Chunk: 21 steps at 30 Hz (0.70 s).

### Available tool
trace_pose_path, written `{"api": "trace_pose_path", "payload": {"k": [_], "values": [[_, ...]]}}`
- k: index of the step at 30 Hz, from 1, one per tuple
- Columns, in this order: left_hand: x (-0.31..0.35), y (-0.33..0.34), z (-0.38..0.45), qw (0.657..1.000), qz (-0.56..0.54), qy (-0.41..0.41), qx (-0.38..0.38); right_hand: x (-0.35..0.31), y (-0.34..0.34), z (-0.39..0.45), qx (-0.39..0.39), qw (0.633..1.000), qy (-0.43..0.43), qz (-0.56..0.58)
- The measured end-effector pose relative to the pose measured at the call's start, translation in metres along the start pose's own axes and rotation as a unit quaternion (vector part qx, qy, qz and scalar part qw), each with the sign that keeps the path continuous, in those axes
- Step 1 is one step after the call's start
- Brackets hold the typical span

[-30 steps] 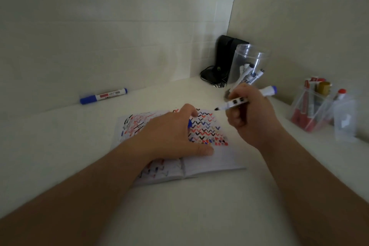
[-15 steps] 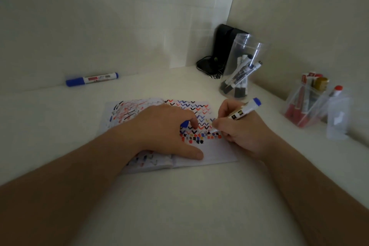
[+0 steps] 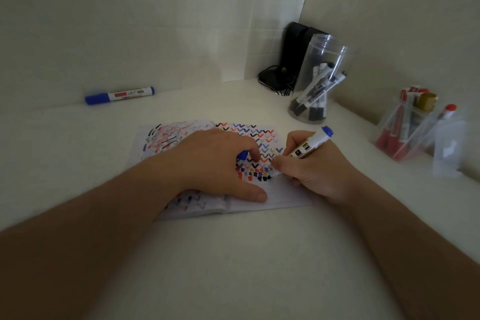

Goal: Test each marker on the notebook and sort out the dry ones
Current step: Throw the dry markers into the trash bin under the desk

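Note:
An open notebook [image 3: 275, 197] lies on the white table, its pages full of red, blue and black test marks. My left hand [image 3: 218, 163] rests on the notebook and holds it flat, with a blue marker cap [image 3: 242, 155] tucked under its curled fingers. My right hand [image 3: 317, 169] grips a white marker with a blue end [image 3: 315, 140], tilted, its tip down on the right page among the marks. The tip itself is hidden by my fingers.
A capped blue marker [image 3: 119, 95] lies alone by the back wall at the left. A clear jar [image 3: 320, 80] with several black markers stands behind the notebook. A clear holder [image 3: 405, 135] with red markers sits at the right, a black device [image 3: 293, 52] in the corner.
My right hand has come down from above the notebook and set the marker tip on the right page. My left hand has stayed on the notebook with the cap.

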<state>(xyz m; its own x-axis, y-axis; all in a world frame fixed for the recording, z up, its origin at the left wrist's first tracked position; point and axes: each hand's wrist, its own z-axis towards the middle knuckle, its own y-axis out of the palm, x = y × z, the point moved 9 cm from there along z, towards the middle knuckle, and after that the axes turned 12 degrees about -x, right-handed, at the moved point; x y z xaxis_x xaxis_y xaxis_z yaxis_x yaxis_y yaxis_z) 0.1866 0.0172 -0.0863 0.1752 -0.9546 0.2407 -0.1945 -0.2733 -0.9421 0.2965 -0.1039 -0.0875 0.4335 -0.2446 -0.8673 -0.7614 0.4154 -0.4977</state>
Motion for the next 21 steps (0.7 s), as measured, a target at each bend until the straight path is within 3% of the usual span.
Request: {"api": "trace_pose_path", "payload": {"k": [21], "values": [[0.0028,-0.0013,-0.0022,1.000,0.007,-0.004,-0.005,-0.0018,0.0005,-0.0014,0.007,1.000,-0.008,0.002]]}}
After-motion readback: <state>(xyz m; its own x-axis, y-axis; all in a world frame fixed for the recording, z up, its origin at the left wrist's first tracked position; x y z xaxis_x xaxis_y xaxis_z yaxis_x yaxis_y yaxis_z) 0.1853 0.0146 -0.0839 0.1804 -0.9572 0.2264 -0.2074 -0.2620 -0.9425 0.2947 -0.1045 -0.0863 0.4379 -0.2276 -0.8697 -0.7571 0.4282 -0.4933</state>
